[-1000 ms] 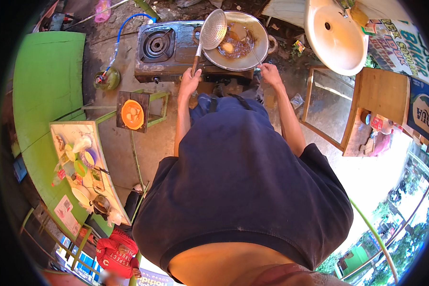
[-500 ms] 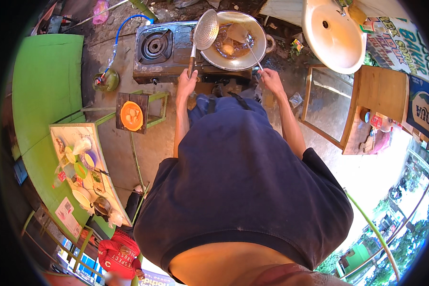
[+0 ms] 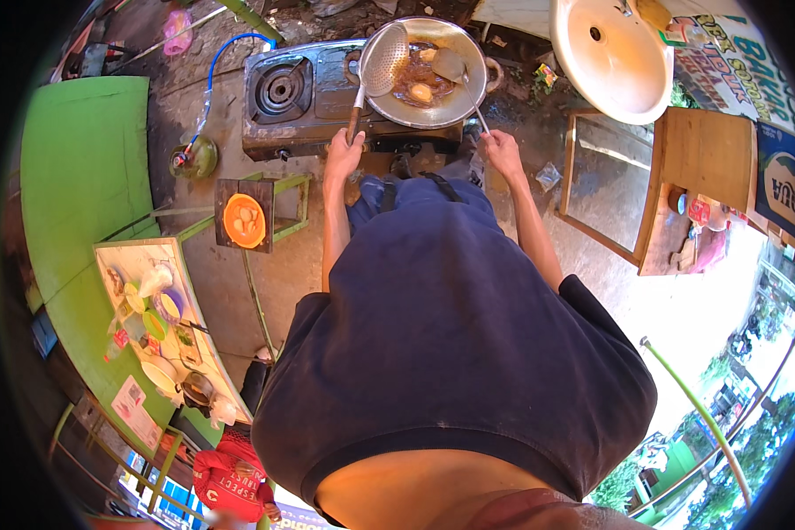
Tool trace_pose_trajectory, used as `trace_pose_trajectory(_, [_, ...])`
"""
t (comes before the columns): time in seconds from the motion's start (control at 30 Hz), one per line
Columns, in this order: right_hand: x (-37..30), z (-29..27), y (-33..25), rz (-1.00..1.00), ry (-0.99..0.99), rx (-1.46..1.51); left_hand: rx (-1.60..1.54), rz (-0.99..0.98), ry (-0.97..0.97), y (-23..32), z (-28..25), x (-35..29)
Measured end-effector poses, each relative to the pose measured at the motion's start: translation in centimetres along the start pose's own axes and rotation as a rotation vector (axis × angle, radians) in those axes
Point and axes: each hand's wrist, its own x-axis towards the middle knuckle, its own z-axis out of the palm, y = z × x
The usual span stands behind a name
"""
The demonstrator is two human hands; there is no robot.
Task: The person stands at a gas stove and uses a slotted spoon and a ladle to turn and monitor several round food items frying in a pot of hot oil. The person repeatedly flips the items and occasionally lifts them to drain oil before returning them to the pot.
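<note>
My left hand is closed round the dark handle of a skimmer, whose round perforated bowl hangs over the left side of the wok. In my right hand is the thin metal handle of a spatula; its flat blade is over the right part of the wok. The wide metal wok sits on the right side of the gas stove and holds brown oil. Pale golden food pieces lie in the oil, one near the blade and one lower down.
To the left, an orange bowl of pale pieces stands on a small stool. Behind it is a table crowded with bowls and bags. A washbasin and a wooden glass-fronted case are at the right. A person in red is lower left.
The skimmer bowl has dropped lower over the wok's left side. The spatula blade has shifted right, and a second food piece now shows beside it.
</note>
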Motion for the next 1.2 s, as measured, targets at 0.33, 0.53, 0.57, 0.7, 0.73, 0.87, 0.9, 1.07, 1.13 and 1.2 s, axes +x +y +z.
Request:
trace_pose_trajectory(0.33, [-0.6, -0.3, -0.7, 0.186, -0.109, 0.279, 0.053, 0.009, -0.017, 1.2, -0.3, -1.1])
trace_pose_trajectory(0.53, [-0.1, -0.4, -1.2, 0.238, -0.188, 0.306, 0.078, 0.096, 0.072, 1.6, -0.2, -2.0])
trace_pose_trajectory(0.57, [0.0, -0.4, -0.8, 0.245, -0.185, 0.352, 0.099, 0.089, 0.070, 1.7, -0.1, -2.1])
trace_pose_trajectory(0.7, [0.3, 0.4, 0.3, 0.241, -0.146, 0.250, 0.067, 0.021, 0.023, 1.1, 0.0, -1.7])
trace_pose_trajectory(0.73, [0.5, 0.6, 0.6, 0.232, -0.128, 0.153, 0.031, -0.007, 0.002, 0.7, 0.1, -1.5])
trace_pose_trajectory(0.87, [0.1, 0.5, -1.4, 0.302, -0.206, 0.445, 0.037, -0.059, -0.038, 2.0, -0.5, -2.0])
trace_pose_trajectory(0.9, [-0.1, 0.5, -1.8, 0.309, -0.211, 0.505, 0.075, -0.052, -0.020, 1.9, -0.5, -2.1])
trace_pose_trajectory(1.07, [0.8, 0.9, -0.3, 0.356, -0.215, 0.457, 0.151, -0.057, -0.076, 3.2, -0.7, -2.2])
trace_pose_trajectory(1.13, [0.9, 1.1, -0.3, 0.369, -0.234, 0.396, 0.123, -0.074, -0.097, 3.1, -0.4, -2.1])
trace_pose_trajectory(1.2, [0.6, 1.0, -1.0, 0.373, -0.239, 0.394, 0.119, -0.002, -0.030, 1.9, 0.4, -1.9])
